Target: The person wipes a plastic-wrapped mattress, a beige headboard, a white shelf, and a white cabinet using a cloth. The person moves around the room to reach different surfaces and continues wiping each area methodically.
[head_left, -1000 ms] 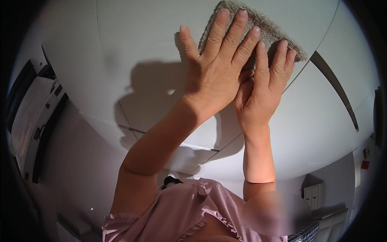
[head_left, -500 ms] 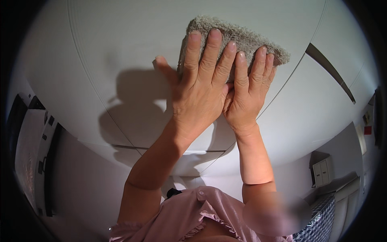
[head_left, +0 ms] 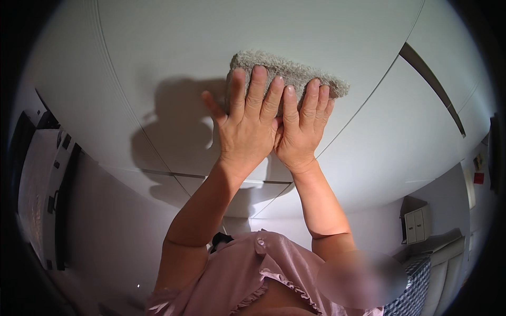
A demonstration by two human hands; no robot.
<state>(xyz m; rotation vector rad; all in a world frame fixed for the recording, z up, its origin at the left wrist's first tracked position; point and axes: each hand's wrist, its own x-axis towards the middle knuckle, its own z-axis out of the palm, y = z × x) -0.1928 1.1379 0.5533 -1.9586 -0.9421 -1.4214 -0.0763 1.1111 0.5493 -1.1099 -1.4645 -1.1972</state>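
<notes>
Both of my hands lie flat on a folded grey-beige fluffy towel cloth (head_left: 290,67), pressing it against a smooth white panel (head_left: 168,42) like a cabinet front. My left hand (head_left: 246,131) has its fingers spread over the left part of the cloth, with the thumb sticking out past its edge. Beside it, touching at the thumb side, my right hand (head_left: 300,139) rests with straight fingers on the right part. The cloth's upper edge shows beyond the fingertips; its lower part is hidden under the palms.
A dark recessed handle slot (head_left: 433,88) sits on the panel's right side, near thin seams between panels. My shadow falls left of the cloth. A small white drawer cabinet (head_left: 417,225) stands at the lower right, near a patterned dark fabric (head_left: 414,287).
Both hands and the cloth under them have slid down the panel toward me and somewhat left. Their flat, outstretched pose stays the same.
</notes>
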